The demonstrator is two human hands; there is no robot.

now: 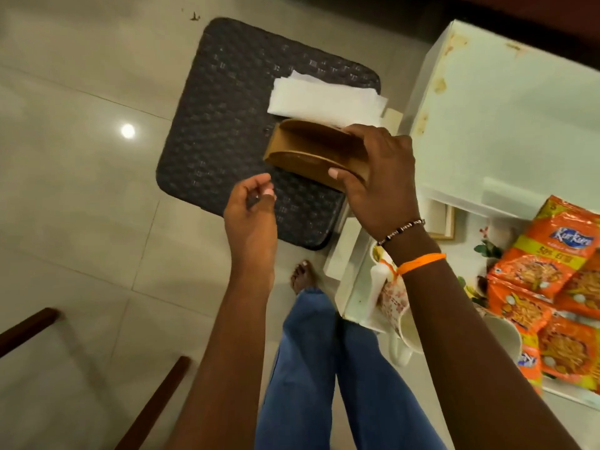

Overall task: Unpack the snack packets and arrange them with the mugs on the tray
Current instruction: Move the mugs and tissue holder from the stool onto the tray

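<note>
Orange foil snack packets (552, 287) printed with yellow sticks lie in an overlapping heap at the right edge of the view, on a white tray with a flower print (483, 245) that sits on the white tabletop (506, 125); at least five packets show, though the overlap and the frame edge make a firm count impossible. Two mugs are partly visible beside them: one white mug with an orange pattern (388, 297) behind the right forearm, and one plain cream mug (503, 332) touching the packets. The right hand (380, 180) grips one brown wooden napkin holder (308, 151) by its end, thumb on the near wall and fingers curled over the far wall, holding it above a dark woven square stool seat (233, 125). A stack of white paper napkins (324, 99) lies on that seat just behind the holder. The left hand (250, 209) is free, with its fingers loosely curled toward the thumb and nothing between them. The right wrist wears one beaded bracelet (402, 228) and one orange thread band (422, 263). Blue trousers (324, 368) and one bare foot (302, 274) show below on the pale tiled floor (81, 190).
</note>
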